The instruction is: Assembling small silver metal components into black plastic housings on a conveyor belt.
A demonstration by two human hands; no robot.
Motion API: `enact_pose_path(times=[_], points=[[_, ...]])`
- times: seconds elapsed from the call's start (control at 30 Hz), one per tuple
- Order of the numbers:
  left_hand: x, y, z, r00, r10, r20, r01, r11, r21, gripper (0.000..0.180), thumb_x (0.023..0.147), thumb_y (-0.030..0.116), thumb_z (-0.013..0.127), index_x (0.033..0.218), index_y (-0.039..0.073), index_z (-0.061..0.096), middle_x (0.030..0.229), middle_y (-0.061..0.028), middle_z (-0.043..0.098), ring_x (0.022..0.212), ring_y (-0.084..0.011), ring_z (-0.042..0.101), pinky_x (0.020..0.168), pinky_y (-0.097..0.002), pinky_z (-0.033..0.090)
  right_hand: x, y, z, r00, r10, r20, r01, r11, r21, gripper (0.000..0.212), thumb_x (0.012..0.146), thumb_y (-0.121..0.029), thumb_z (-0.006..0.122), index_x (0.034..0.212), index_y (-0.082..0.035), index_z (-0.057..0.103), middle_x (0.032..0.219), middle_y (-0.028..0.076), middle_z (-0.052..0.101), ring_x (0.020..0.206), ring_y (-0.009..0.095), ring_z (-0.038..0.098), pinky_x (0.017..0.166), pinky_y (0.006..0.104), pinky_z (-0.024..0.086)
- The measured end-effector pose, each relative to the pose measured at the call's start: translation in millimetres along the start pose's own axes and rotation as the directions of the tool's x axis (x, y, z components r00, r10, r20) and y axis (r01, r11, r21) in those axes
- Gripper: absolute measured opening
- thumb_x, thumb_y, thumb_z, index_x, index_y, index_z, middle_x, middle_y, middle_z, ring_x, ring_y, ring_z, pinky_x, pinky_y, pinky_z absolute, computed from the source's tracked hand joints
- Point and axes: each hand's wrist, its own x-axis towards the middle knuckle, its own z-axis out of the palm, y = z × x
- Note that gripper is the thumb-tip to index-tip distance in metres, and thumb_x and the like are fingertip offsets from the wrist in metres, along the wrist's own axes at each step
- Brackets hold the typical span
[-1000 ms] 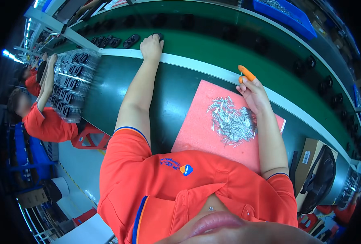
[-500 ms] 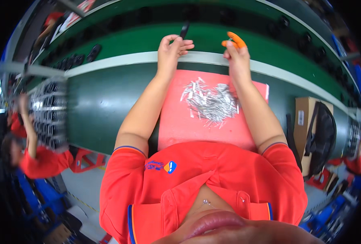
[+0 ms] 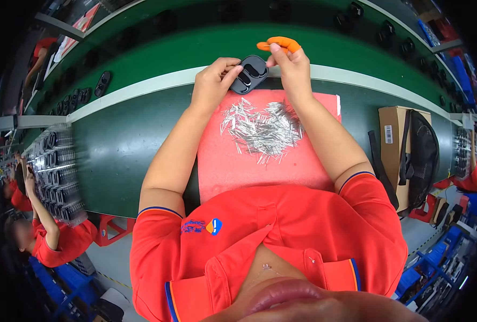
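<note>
A flat black plastic case point(image 3: 250, 74), rounded at the ends with two glossy recesses, is held up over the white edge of the bench. My left hand point(image 3: 213, 81) grips it by its left side, thumb on the face. Close to its right end is my right hand point(image 3: 293, 67), with orange finger cots point(image 3: 284, 43) on its fingers. The right thumb and fingers are pinched together; whatever is between them is too small to make out. Below both hands, a loose pile of thin silvery pins point(image 3: 265, 129) lies on a pink foam sheet point(image 3: 238, 180).
The dark green table point(image 3: 131, 145) stretches left to stacked clear trays point(image 3: 56, 166) of black parts. More black cases point(image 3: 103, 83) lie on the green belt beyond the white rail point(image 3: 136, 88). A cardboard box point(image 3: 391, 155) and black bag point(image 3: 423, 155) stand right. A co-worker point(image 3: 61, 241) is at left.
My left hand has turned the black case from edge-on to face-up and brought it nearer. My right hand has moved left, close to the case.
</note>
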Motion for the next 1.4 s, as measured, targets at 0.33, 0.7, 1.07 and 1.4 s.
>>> enact_pose_path(times=[0.33,0.7,1.07,1.4], points=[[2.0,6.1,-0.3,0.978,0.206,0.024,-0.207,0.969,0.138,0.014,0.083,0.012,0.069,0.095,0.004,0.07,0.09,-0.008,0.071,0.078,-0.02,0.068,0.068,-0.0282,0.054,-9.7,14.9,3.8,0.969,-0.152,0.194,0.224,0.869,-0.442,0.024,0.088,-0.019,0.063,0.103,-0.001,0.064,0.104,0.013,0.061,0.096,0.026,0.06,0.085,0.0336,0.048],[1.1,7.2,0.3,0.977,0.21,0.016,-0.211,0.967,0.141,0.013,0.083,0.011,0.07,0.093,0.004,0.069,0.087,-0.0076,0.07,0.075,-0.0191,0.068,0.066,-0.0271,0.053,-6.1,15.4,-0.9,0.967,-0.018,0.255,0.126,0.902,-0.413,0.024,0.091,-0.019,0.062,0.107,-0.001,0.062,0.104,0.004,0.059,0.091,0.011,0.058,0.084,0.0266,0.047],[1.8,5.8,0.0,0.989,0.089,0.121,-0.086,0.996,-0.031,0.019,0.085,0.005,0.066,0.103,0.004,0.063,0.071,-0.0032,0.063,0.061,-0.0072,0.057,0.059,-0.0223,0.048,-8.6,7.6,5.4,0.961,0.181,0.208,-0.178,0.983,-0.034,0.032,0.091,-0.017,0.062,0.118,-0.001,0.058,0.109,0.005,0.062,0.098,0.01,0.058,0.088,0.0255,0.045],[16.6,-22.4,2.6,0.995,0.011,0.102,0.004,0.99,-0.144,0.038,0.091,0.013,0.061,0.125,0.004,0.048,0.094,-0.006,0.064,0.078,-0.0083,0.057,0.07,-0.0229,0.046,6.9,18.5,-9.3,0.976,0.21,0.051,-0.191,0.947,-0.258,0.036,0.091,-0.019,0.061,0.124,-0.007,0.057,0.088,0.0,0.063,0.07,0.006,0.055,0.062,0.0217,0.045]])
